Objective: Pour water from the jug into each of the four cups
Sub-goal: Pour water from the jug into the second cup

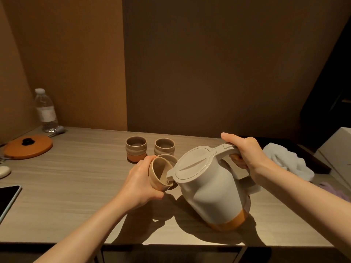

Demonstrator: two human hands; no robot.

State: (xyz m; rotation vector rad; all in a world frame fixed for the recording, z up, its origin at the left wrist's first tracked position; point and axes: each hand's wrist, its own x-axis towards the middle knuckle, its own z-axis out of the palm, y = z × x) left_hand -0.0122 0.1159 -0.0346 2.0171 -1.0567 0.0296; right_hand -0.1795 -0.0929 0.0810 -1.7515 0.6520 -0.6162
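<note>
Head view: right hand (245,150) fingers wrap the tilted jug (210,188) handle; left hand (139,184) fingers cradle a tipped cup (158,173).

Single view only, head-worn wide-angle camera. Looks forward and steeply down onto the worktop (76,179), from above its near edge, which crosses the bottom of frame. Close range: both forearms enter from the bottom corners and fill the lower half. Straight lines bow toward the frame sides. Beyond the worktop's far edge the view faces brown wall panels (209,63), which take up the upper half. No second view to share any part of the scene
</note>
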